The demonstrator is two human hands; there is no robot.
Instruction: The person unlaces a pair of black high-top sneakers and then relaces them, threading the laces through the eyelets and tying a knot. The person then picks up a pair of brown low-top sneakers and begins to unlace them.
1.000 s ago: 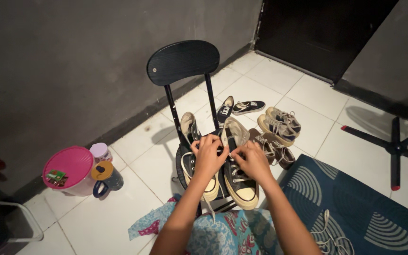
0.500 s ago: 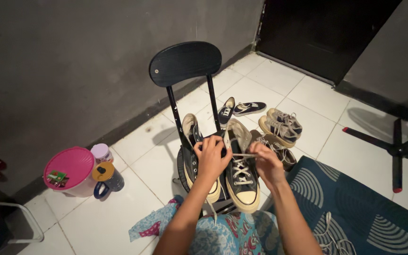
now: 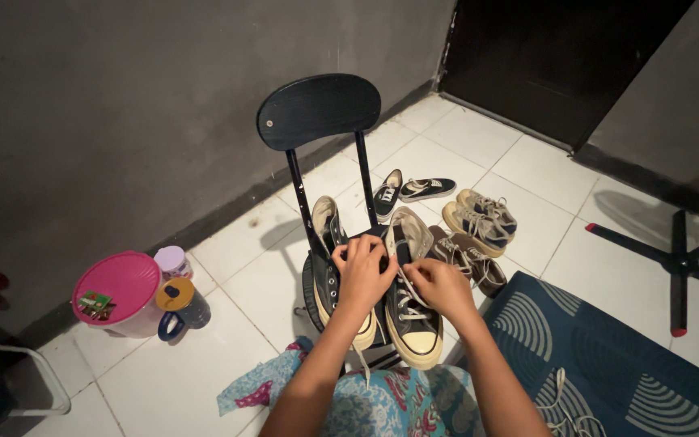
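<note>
Two black high-top sneakers stand on the seat of a black chair (image 3: pixel 319 109) in front of me. My left hand (image 3: pixel 363 271) rests over the gap between the left sneaker (image 3: pixel 329 243) and the right sneaker (image 3: pixel 411 324), fingers curled on the white lace near the right sneaker's tongue. My right hand (image 3: pixel 438 285) pinches the same lace over the right sneaker's eyelets. Loose lace ends hang toward the toe cap.
Several more sneakers (image 3: pixel 479 218) lie on the white tiles behind the chair. A pink-lidded tub (image 3: pixel 117 290) and a mug (image 3: pixel 180 306) stand at left. A blue patterned rug (image 3: pixel 608 356) lies at right, a black stand base (image 3: pixel 677 259) beyond it.
My hands were apart, pulling the lace sideways; now they have come together over the right sneaker's tongue. The view has shifted slightly.
</note>
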